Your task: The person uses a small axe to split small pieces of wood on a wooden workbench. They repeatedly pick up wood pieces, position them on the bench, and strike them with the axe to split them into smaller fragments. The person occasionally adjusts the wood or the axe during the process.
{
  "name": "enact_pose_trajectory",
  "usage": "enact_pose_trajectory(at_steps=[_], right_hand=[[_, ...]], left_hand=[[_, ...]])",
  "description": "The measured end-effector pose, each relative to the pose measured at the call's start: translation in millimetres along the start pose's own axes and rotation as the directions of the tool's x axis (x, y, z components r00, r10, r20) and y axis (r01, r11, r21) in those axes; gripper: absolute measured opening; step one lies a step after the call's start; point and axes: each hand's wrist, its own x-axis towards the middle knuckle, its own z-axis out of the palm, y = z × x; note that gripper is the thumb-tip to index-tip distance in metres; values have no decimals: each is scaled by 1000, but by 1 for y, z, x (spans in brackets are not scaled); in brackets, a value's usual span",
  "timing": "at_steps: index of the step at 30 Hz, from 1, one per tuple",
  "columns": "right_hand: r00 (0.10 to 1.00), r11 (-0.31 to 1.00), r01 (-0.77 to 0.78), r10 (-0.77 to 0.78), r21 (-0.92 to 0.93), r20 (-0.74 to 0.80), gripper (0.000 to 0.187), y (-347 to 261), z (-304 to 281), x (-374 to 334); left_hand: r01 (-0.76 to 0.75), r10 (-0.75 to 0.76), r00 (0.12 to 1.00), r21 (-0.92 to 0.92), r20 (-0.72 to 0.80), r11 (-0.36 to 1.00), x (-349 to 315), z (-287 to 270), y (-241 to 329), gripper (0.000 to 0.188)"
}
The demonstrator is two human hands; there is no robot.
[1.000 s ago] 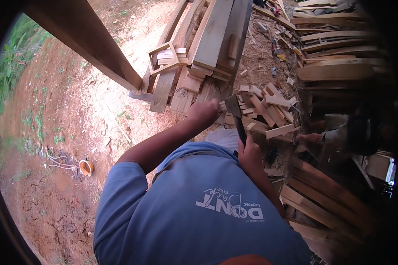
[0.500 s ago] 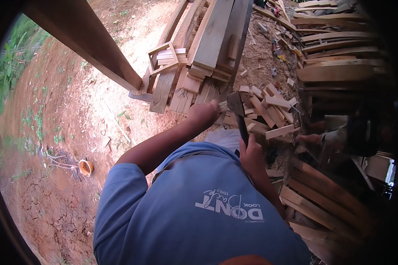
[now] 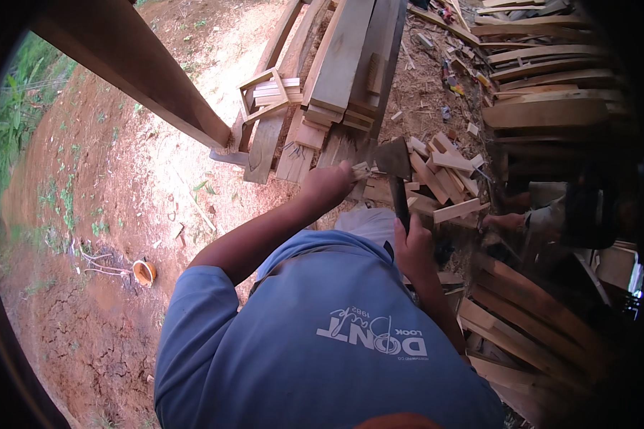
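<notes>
Head view: left hand (image 3: 329,184) tight around a small wood piece (image 3: 362,171), right hand (image 3: 413,244) snug round a hatchet (image 3: 397,180).

Dull grey-brown across the wedge-shaped metal axe head (image 3: 393,159), near-black down its slim straight handle (image 3: 401,204). Pale straw on the small splintered wooden piece (image 3: 362,171). Plain blue over the short-sleeved cloth shirt (image 3: 308,293), broken by white lettering (image 3: 412,347). Orange around the round bowl-like container (image 3: 138,272). Reddish brown, veined with dark cracks, on the bare earth (image 3: 57,339).
</notes>
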Motion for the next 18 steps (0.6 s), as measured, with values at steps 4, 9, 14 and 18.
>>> enact_pose_trajectory(at_steps=[4, 9, 14, 18], right_hand=[[995, 989, 39, -26, 144, -92, 27, -31, -24, -7], [999, 997, 46, -45, -56, 20, 30, -9, 10, -2], [995, 1000, -4, 6, -19, 101, 32, 8, 14, 3], [1000, 991, 14, -15, 136, 9, 30, -37, -25, -3]], left_hand=[[4, -5, 1000, 33, 30, 999, 1, 2, -1, 32], [-50, 48, 999, 62, 22, 997, 0, 2, -3, 32], [-90, 92, 996, 122, -11, 989, 3, 3, -2, 32], [-48, 48, 999, 101, 2, 994, -2, 3, -3, 33]])
